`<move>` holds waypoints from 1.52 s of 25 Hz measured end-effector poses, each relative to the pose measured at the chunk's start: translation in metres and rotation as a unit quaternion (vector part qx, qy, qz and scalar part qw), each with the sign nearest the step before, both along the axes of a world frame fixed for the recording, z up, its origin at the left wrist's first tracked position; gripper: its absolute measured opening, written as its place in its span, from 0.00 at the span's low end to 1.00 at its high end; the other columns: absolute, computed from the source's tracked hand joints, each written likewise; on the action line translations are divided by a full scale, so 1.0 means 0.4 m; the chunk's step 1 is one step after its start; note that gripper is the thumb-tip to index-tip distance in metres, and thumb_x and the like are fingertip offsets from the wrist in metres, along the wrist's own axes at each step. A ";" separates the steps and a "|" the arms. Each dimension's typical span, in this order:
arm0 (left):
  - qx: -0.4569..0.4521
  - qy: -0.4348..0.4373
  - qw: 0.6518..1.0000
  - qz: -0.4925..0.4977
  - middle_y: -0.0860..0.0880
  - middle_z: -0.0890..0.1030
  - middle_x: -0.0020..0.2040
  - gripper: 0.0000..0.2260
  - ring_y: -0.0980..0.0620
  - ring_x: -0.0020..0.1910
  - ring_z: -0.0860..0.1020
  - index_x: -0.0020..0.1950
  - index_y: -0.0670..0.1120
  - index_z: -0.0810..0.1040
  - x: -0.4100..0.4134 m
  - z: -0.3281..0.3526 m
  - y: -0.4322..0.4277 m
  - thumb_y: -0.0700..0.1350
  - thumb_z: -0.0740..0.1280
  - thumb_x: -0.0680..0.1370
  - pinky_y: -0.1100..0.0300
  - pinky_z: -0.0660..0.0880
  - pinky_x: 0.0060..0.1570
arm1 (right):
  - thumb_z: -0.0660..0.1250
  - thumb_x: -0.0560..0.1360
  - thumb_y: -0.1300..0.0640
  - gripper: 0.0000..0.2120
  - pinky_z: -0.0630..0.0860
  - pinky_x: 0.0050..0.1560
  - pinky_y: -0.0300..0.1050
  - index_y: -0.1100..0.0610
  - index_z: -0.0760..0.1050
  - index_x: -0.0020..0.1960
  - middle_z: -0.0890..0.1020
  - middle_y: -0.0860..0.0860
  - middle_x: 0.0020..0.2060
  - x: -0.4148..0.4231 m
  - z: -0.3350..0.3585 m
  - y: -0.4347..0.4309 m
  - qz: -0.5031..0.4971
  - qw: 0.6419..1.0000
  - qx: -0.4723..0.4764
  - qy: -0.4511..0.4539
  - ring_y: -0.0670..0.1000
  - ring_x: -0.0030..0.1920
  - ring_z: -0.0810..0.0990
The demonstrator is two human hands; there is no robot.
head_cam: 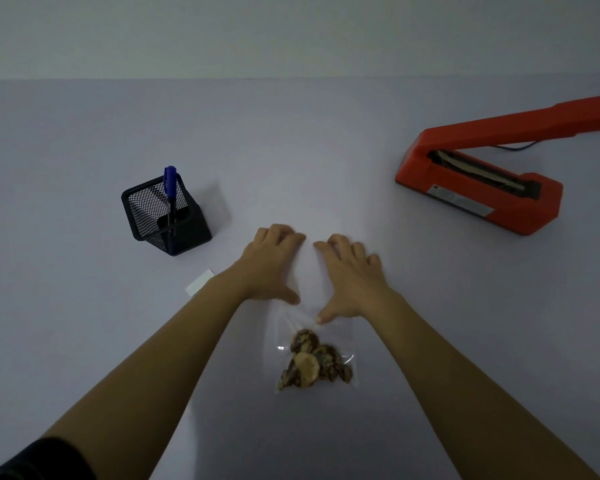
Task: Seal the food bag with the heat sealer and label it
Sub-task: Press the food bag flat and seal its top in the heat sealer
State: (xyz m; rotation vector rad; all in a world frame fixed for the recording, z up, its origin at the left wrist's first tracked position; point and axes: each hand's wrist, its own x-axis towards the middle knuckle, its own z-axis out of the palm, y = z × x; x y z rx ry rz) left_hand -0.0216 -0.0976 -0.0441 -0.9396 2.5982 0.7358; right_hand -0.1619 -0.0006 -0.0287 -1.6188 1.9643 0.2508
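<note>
Left hand (269, 263) and right hand (350, 275) lie palm-down on the bag (288, 327), thumbs spread, fingertips bent; whether they pinch it I cannot tell. The sealer (482, 192) has its arm raised.

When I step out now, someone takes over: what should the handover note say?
Left hand and right hand: both open, fingers pressing the food bag's empty upper part flat.
Heat sealer: far right, arm raised, nothing in it.
White label lies by the left forearm; pen stands in the mesh holder.
Done: bag filled.
Left: seal it, write and stick the label.
</note>
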 end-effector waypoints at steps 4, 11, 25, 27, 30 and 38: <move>-0.028 -0.049 0.998 -0.006 0.46 0.55 0.73 0.54 0.43 0.70 0.55 0.75 0.49 0.49 -0.019 0.003 -0.020 0.60 0.77 0.59 0.47 0.60 0.69 | 0.79 0.56 0.42 0.63 0.54 0.70 0.59 0.51 0.38 0.75 0.43 0.54 0.74 -0.008 -0.003 -0.024 -0.002 0.999 0.041 -0.005 0.60 0.71 0.49; -0.063 0.101 0.990 0.080 0.46 0.71 0.61 0.24 0.45 0.58 0.69 0.65 0.46 0.70 0.039 -0.008 0.110 0.44 0.71 0.70 0.52 0.72 0.56 | 0.74 0.65 0.46 0.44 0.61 0.62 0.51 0.52 0.52 0.72 0.61 0.52 0.68 0.024 -0.001 0.078 -0.069 0.991 -0.101 -0.053 0.56 0.66 0.61; 0.016 0.093 0.994 0.061 0.46 0.63 0.69 0.32 0.46 0.66 0.60 0.72 0.48 0.63 0.046 -0.007 0.093 0.51 0.71 0.71 0.57 0.60 0.65 | 0.77 0.62 0.46 0.45 0.69 0.59 0.52 0.55 0.57 0.71 0.62 0.51 0.67 0.007 -0.001 0.038 -0.027 0.996 -0.067 -0.049 0.53 0.65 0.66; 0.038 0.074 0.995 0.062 0.47 0.60 0.71 0.39 0.47 0.68 0.57 0.74 0.47 0.59 0.037 -0.001 0.069 0.53 0.73 0.68 0.57 0.59 0.67 | 0.79 0.60 0.46 0.50 0.69 0.60 0.53 0.56 0.54 0.72 0.59 0.52 0.69 0.007 0.004 0.017 -0.017 0.999 -0.037 -0.036 0.54 0.66 0.64; 0.021 0.028 0.998 0.049 0.48 0.56 0.73 0.46 0.47 0.69 0.56 0.75 0.46 0.53 0.017 -0.002 0.049 0.56 0.75 0.65 0.54 0.59 0.69 | 0.80 0.58 0.46 0.55 0.67 0.63 0.56 0.55 0.48 0.73 0.53 0.52 0.71 0.004 0.006 -0.002 -0.017 1.000 0.001 -0.019 0.56 0.68 0.60; -0.014 0.053 0.989 0.138 0.47 0.61 0.68 0.38 0.45 0.65 0.60 0.71 0.50 0.59 0.024 0.001 0.107 0.50 0.74 0.67 0.53 0.63 0.63 | 0.76 0.64 0.51 0.47 0.65 0.64 0.53 0.55 0.51 0.73 0.57 0.53 0.70 0.032 -0.005 0.051 -0.075 0.992 -0.069 -0.072 0.56 0.68 0.60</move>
